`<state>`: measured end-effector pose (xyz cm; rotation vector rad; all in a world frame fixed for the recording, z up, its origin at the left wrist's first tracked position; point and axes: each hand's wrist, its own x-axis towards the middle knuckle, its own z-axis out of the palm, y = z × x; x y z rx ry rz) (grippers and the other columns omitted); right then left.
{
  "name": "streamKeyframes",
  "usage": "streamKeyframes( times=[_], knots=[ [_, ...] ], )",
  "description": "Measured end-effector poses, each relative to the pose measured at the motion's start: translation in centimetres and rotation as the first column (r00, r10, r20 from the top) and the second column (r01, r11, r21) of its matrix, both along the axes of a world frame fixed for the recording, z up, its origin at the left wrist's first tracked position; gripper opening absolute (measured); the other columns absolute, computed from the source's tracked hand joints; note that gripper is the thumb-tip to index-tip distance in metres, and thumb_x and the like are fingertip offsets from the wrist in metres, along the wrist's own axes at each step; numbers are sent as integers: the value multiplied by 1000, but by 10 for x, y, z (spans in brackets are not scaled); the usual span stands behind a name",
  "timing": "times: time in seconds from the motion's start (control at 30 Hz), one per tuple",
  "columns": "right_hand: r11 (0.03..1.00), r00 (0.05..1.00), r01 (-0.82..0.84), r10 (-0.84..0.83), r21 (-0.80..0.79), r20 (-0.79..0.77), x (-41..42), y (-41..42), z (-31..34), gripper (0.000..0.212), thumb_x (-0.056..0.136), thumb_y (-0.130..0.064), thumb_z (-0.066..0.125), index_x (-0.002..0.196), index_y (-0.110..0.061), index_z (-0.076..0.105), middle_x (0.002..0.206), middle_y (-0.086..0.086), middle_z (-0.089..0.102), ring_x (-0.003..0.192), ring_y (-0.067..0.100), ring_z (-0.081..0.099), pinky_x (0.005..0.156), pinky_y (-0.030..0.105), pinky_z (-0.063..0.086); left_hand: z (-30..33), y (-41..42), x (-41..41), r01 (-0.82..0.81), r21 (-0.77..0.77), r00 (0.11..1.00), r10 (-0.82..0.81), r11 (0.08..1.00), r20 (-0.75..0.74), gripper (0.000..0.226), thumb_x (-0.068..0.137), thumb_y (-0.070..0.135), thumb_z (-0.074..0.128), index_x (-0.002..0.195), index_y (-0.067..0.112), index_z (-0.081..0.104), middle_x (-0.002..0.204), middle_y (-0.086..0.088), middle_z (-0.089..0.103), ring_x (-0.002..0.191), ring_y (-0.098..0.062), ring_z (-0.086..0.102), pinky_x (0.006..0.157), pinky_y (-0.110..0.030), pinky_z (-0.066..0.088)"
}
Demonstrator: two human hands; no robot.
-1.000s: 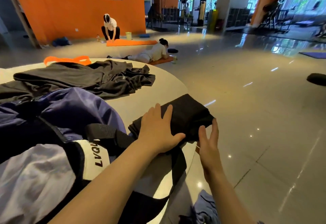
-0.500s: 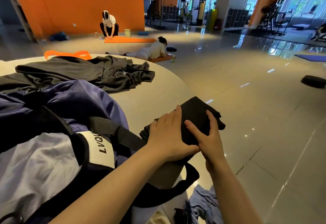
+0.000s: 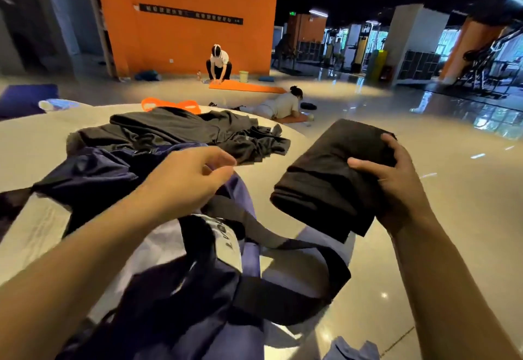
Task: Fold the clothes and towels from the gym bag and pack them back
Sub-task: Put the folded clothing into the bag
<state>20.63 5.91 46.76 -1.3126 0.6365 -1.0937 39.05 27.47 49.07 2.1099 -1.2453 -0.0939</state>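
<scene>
My right hand grips a folded black garment and holds it in the air above the round table's right edge. My left hand hovers over the navy gym bag, fingers loosely curled with the thumb near the fingertips; whether it pinches the bag's fabric cannot be told. The bag lies slumped at the table's near side, its black strap looping to the right. A crumpled black garment lies unfolded on the table behind the bag.
The pale round table carries an orange strap at its far edge. Blue cloth lies on the glossy floor below. Two people exercise on orange mats by the orange wall. Gym machines stand far right.
The right hand has lifted the folded black garment off the table's edge. The left hand has left the garment and moved left over the bag. The view has tilted up and left.
</scene>
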Motion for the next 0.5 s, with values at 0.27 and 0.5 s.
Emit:
streamKeyframes(
  times=[0.27,0.5],
  knots=[
    [888,892,-447,451,105,-15,96,83,16,65,77,4,68,134,-21,49,125,5,57,99,19,65,67,23,58,-25,128,104,-419,275,897,349,865,270,38,75,37,76,106,40,54,133,-8,46,120,-30,48,100,-40,41],
    [677,575,-716,709,169,-408,147,149,7,62,74,0,75,123,-32,57,99,-11,60,78,3,64,63,19,55,-53,144,109,-527,437,846,403,729,348,73,84,21,67,146,33,29,156,-2,12,124,-32,49,93,-42,47]
  ],
)
